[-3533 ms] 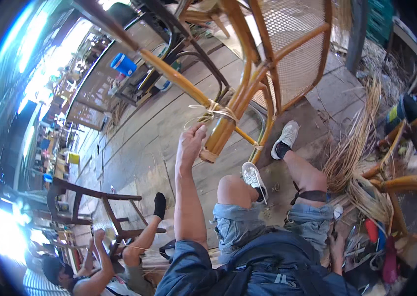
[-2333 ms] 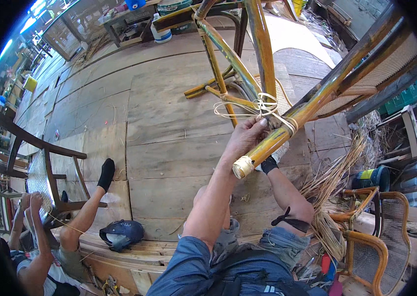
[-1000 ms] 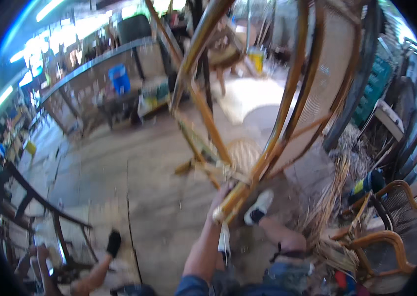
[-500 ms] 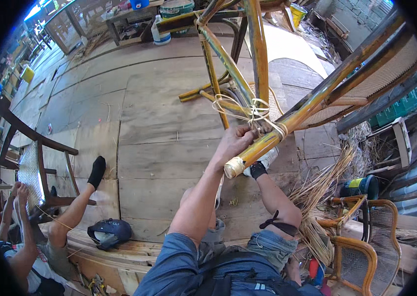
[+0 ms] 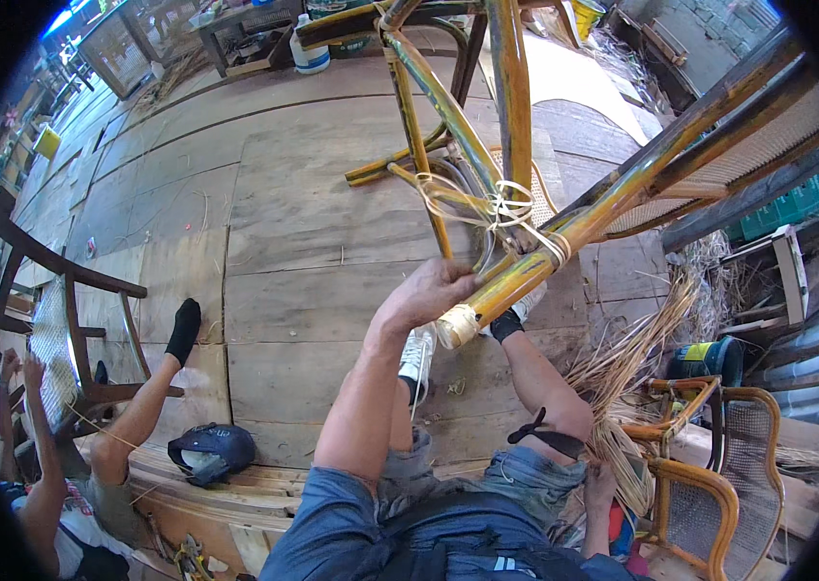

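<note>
A chair frame of brown and yellow rattan poles [image 5: 514, 107] lies tipped in front of me, its thick pole end [image 5: 458, 325] pointing at me. Pale rattan strips [image 5: 509, 205] are wound and looped around the joint where the poles meet. My left hand [image 5: 426, 292] is beside the pole end with its fingers pinched together; a thin strand seems to run from the binding to the fingertips. By my right thigh, my right hand [image 5: 600, 484] is low next to a bundle of loose rattan strips [image 5: 618, 387]; its fingers are hard to make out.
At left a person's raised hands [image 5: 22, 373] are by a dark chair with a woven panel [image 5: 53, 344]. A dark cap [image 5: 211, 453] lies on the planks. A finished rattan chair [image 5: 719, 474] stands at lower right, near a dark bucket [image 5: 710, 362]. A white bottle [image 5: 310, 48] stands far off.
My left hand has drawn back from the bound joint, down and to the left. My right hand has moved up and right along my thigh toward the strip bundle.
</note>
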A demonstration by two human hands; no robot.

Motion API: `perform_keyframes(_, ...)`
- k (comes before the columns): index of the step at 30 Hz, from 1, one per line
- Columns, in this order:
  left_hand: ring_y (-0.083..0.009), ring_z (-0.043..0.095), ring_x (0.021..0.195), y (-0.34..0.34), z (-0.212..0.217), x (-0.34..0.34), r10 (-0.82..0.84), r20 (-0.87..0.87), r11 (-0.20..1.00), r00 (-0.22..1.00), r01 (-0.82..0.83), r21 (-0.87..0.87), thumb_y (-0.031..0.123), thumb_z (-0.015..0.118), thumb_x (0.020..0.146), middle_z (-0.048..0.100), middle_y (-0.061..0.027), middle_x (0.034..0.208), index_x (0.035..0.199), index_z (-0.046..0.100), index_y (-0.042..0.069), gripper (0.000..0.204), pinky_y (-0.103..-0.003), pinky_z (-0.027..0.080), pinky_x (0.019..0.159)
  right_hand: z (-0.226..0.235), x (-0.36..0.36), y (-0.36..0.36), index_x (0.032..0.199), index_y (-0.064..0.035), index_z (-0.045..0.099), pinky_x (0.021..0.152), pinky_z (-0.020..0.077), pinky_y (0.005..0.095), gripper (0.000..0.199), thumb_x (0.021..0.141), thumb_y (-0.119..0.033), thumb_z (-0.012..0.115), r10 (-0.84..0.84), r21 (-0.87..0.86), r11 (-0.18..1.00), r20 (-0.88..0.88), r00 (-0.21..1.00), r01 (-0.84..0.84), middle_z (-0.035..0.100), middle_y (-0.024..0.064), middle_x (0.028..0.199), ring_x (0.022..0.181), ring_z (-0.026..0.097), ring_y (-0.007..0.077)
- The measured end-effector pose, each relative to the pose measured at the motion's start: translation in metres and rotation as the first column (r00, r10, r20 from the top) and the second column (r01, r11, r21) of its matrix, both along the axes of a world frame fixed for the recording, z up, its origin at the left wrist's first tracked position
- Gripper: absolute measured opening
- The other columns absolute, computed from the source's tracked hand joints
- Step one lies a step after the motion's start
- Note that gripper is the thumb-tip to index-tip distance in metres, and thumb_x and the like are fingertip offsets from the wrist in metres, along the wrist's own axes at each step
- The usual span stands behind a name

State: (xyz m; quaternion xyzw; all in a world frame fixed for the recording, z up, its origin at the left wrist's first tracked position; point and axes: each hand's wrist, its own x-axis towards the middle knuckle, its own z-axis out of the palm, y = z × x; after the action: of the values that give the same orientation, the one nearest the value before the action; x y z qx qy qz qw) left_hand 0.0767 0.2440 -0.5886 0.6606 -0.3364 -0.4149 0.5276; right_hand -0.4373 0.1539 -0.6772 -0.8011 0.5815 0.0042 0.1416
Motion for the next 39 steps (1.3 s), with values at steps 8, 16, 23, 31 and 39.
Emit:
perform_keyframes(8, -0.0027, 0.048, 0.061, 0.019, -0.006, 0.005, -0.226, -0.381, 0.971, 0.897, 0.173, -0.167, 0.017, 0.053, 0.087, 0.056, 0.007, 0.068, 0.083, 0.064, 0.003, 0.018, -0.02, 0.04, 0.056, 0.078, 0.212, -0.025, 0.112, 0.0005, 0.052, 0.084, 0.042, 0.0278, 0.028, 0.085, -0.001, 0.048, 0.109, 0.104, 0.944, 0.8, 0.589, -0.314, 0.056, 0.0093, 0.103, 0.091, 0.052, 0.0169)
perform_keyframes(16, -0.006, 0.051, 0.065, 0.013, -0.007, 0.004, -0.024, -0.154, 0.994, 0.988, 0.04, 0.099, 0.023, 0.057, 0.082, 0.06, 0.0006, 0.073, 0.087, 0.064, -0.002, 0.026, -0.024, 0.043, 0.061, 0.075, 0.357, -0.031, 0.112, 0.0, 0.047, 0.065, 0.0437, 0.0259, 0.024, 0.091, -0.011, 0.048, 0.128, 0.096, 0.883, 0.892, 0.433, -0.459, 0.055, 0.0077, 0.086, 0.071, 0.052, 0.0121)
perform_keyframes(23, -0.0078, 0.051, 0.068, 0.001, -0.017, -0.003, 0.031, -0.104, 0.998, 0.994, -0.026, 0.049, 0.021, 0.053, 0.084, 0.058, -0.0024, 0.07, 0.091, 0.062, -0.002, 0.025, -0.023, 0.043, 0.062, 0.036, 0.365, -0.006, 0.092, 0.0006, 0.054, 0.06, 0.0444, 0.026, 0.015, 0.09, -0.011, 0.045, 0.159, 0.058, 0.889, 0.891, 0.425, -0.455, 0.055, 0.005, 0.064, 0.06, 0.052, 0.0134)
perform_keyframes(31, -0.0093, 0.056, 0.081, -0.024, -0.011, -0.001, 0.09, -0.417, 0.932, 0.905, -0.224, -0.284, 0.011, 0.056, 0.087, 0.061, -0.0038, 0.089, 0.109, 0.056, -0.002, 0.026, -0.024, 0.045, 0.075, -0.021, 0.394, -0.047, 0.111, -0.0048, 0.049, 0.078, 0.0474, 0.0298, 0.028, 0.09, -0.023, 0.047, -0.429, 0.515, 0.597, 0.853, 0.298, -0.615, 0.058, 0.0077, 0.095, 0.085, 0.057, 0.0176)
perform_keyframes(39, -0.0067, 0.055, 0.073, -0.036, 0.002, -0.003, 0.126, -0.528, 0.89, 0.84, -0.331, -0.314, 0.02, 0.058, 0.088, 0.063, -0.0029, 0.084, 0.099, 0.061, 0.002, 0.021, -0.021, 0.044, 0.067, -0.002, 0.342, -0.085, 0.109, -0.0068, 0.053, 0.081, 0.0486, 0.0378, 0.047, 0.086, -0.047, 0.048, -0.334, 0.372, 0.697, 0.925, 0.181, -0.613, 0.059, 0.0106, 0.101, 0.091, 0.058, 0.0232)
